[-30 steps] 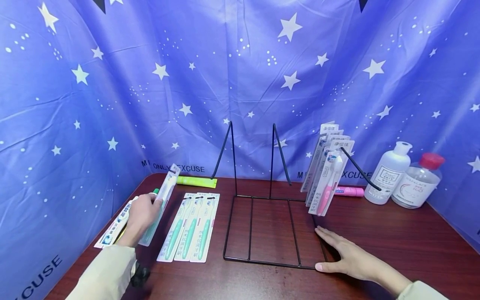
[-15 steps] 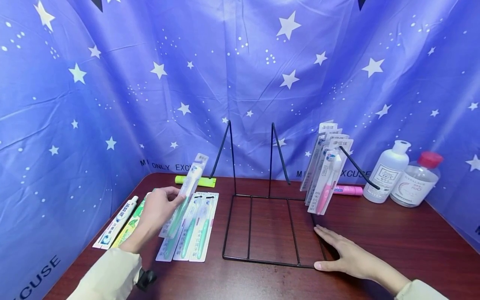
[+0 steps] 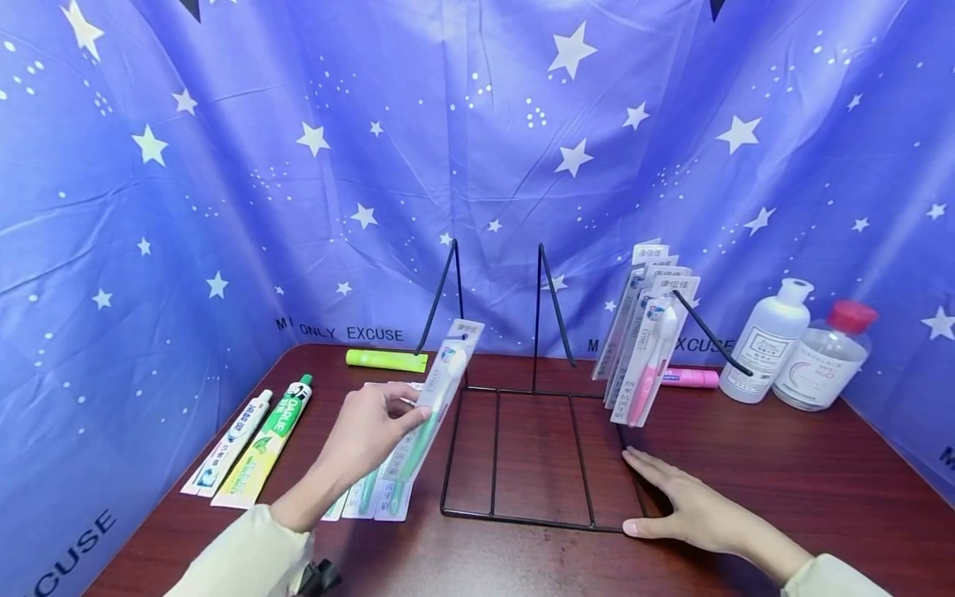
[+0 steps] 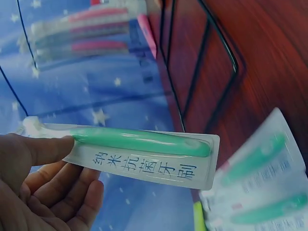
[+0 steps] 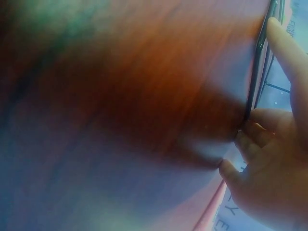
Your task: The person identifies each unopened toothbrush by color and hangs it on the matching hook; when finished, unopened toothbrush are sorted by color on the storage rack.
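My left hand (image 3: 366, 435) pinches a packaged green toothbrush (image 3: 436, 410) between thumb and fingers, tilted with its hanging hole up. In the left wrist view the thumb presses the blister front near the brush neck, and the green handle (image 4: 144, 142) points away from the hand. Below it, more green toothbrush packs (image 3: 391, 502) lie on the table, partly hidden. A black wire display rack (image 3: 522, 520) stands in the middle with hooks at the top. Packaged pink toothbrushes (image 3: 645, 365) hang from its right hook. My right hand (image 3: 694, 510), fingers spread, rests at the rack base's right front corner.
At the left lie a white toothpaste tube (image 3: 233, 444) and a green-yellow toothpaste tube (image 3: 269, 439). A yellow-green tube (image 3: 386, 360) is behind, a pink tube (image 3: 690, 378) behind the right hook. A white bottle (image 3: 764, 344) and a red-capped bottle (image 3: 824, 361) stand far right.
My left hand has carried the green toothbrush pack rightward from beside the toothpaste tubes, across the lying packs, to the rack's left side. My right hand stays in place.
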Available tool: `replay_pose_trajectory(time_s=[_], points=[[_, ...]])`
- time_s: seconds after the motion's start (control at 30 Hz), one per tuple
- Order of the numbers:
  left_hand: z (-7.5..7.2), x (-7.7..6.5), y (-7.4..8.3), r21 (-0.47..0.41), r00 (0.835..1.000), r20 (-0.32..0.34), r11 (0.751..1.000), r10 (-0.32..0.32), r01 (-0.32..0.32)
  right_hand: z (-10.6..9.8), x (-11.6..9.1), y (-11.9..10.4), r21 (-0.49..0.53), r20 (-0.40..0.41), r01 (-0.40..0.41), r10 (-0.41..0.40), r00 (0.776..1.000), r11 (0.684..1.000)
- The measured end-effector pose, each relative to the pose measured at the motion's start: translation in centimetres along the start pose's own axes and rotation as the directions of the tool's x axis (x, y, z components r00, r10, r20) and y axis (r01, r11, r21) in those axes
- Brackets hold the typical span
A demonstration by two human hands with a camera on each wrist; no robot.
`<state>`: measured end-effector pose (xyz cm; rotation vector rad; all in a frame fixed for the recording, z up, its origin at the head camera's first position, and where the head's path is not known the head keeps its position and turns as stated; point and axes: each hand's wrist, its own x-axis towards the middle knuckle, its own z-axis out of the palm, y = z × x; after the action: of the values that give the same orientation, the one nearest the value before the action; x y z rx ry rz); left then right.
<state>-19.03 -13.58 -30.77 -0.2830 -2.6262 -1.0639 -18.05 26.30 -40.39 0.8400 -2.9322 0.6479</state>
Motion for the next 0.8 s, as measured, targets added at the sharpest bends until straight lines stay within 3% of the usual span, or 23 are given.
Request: replay_pose_trajectory(time_s=[0.27,0.5,0.8], points=[[0.3,-1.1,2.5,-0.117,0.997,0.057,0.992,0.048,-0.041,0.0,0.1,0.1,0.017,0.013,-0.004,0.004,1.000,1.000],[-0.4,-2.2,4.0,-0.202,0.995,0.088,0.979,0.046,-0.028,0.0,0.0,0.1,0.011,0.015,-0.004,0.004,1.000,1.000],[-1.9,-3.6,4.4,-0.344,0.986,0.159,0.939,0.044,0.014,0.1,0.0,0.2,0.006,0.012,-0.001,0.001,1.000,1.000]])
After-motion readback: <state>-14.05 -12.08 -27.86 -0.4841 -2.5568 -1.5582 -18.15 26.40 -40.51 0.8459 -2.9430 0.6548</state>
